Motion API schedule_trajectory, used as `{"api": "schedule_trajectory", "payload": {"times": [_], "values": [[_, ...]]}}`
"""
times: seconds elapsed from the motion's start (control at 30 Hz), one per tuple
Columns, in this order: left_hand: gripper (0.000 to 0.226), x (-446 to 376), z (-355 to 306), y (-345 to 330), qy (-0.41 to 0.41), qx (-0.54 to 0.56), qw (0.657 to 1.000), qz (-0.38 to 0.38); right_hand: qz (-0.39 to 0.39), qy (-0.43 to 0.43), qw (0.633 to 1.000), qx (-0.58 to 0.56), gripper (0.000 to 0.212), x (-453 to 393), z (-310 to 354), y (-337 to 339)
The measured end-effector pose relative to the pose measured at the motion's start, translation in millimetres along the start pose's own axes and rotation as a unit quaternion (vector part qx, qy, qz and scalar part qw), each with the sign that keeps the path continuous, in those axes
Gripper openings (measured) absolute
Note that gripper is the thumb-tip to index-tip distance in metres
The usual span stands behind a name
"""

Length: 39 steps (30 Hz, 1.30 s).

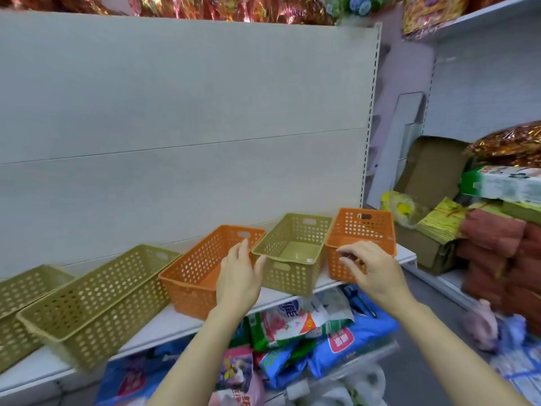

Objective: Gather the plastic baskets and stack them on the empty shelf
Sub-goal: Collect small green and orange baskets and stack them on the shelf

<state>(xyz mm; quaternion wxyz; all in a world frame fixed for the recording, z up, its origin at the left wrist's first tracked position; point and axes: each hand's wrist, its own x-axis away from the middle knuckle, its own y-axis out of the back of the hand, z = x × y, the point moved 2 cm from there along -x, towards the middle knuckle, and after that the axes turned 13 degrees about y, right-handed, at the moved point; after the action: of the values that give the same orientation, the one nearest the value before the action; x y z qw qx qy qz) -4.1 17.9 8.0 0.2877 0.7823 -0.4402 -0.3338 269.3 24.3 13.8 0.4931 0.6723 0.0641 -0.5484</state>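
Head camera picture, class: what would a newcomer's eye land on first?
A row of perforated baskets on the white shelf: two orange baskets alternating with olive-green baskets. The left hand and right hand reach in toward the right-hand ones. Bright packets crowd the space below.

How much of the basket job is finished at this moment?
Done: five baskets stand side by side on the shelf. In hand: the left hand and right hand reach toward the green basket and the orange basket, neither gripped. Left: stacking; none is nested yet.
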Motion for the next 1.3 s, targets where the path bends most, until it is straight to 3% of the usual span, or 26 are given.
{"api": "schedule_trajectory", "payload": {"times": [0.07, 0.17, 0.33, 0.47, 0.57, 0.67, 0.8, 0.97, 1.13, 1.3], "values": [[0.072, -10.0, -13.1, -30.4, 0.11, 0.072, 0.991, 0.028, 0.003, -0.005, 1.0, 0.025, 0.016, -0.7, -17.6, -5.2], [0.082, -14.3, -40.1, -80.1, 0.277, 0.231, 0.931, 0.056, 0.028, -0.002, 0.998, 0.057, 0.025, 5.8, -55.0, -22.0], [0.093, -8.5, -84.2, -129.9, 0.406, 0.399, 0.822, 0.008, 0.02, 0.007, 0.996, 0.089, 0.03, 24.7, -116.6, -44.0], [0.074, -24.9, -90.8, -149.3, 0.437, 0.431, 0.787, -0.057, 0.0, 0.012, 0.995, 0.103, 0.042, 44.1, -150.8, -54.3], [0.073, -39.9, -99.5, -162.5, 0.456, 0.525, 0.714, -0.083, -0.028, 0.013, 0.995, 0.1, 0.049, 52.3, -164.8, -57.3], [0.084, -60.2, -99.4, -180.6, 0.365, 0.619, 0.685, -0.12, -0.052, 0.026, 0.995, 0.084, 0.046, 53.9, -170.0, -58.4], [0.066, -59.6, -137.7, -117.2, 0.284, 0.702, 0.644, -0.104, -0.087, 0.041, 0.993, 0.067, 0.03, 50.6, -164.2, -66.1], [0.065, -66.1, -144.2, -60.1, 0.179, 0.708, 0.677, -0.089, -0.105, 0.049, 0.99, 0.076, 0.016, 27.7, -125.8, -96.8], [0.055, -71.8, -121.0, -24.9, 0.17, 0.698, 0.695, -0.033, -0.088, 0.032, 0.991, 0.092, 0.028, -11.5, -62.4, -143.0], [0.051, -76.9, -87.7, -6.3, 0.156, 0.666, 0.729, 0.016, -0.007, -0.028, 0.995, 0.1, 0.014, -53.4, -3.9, -178.9]]}}
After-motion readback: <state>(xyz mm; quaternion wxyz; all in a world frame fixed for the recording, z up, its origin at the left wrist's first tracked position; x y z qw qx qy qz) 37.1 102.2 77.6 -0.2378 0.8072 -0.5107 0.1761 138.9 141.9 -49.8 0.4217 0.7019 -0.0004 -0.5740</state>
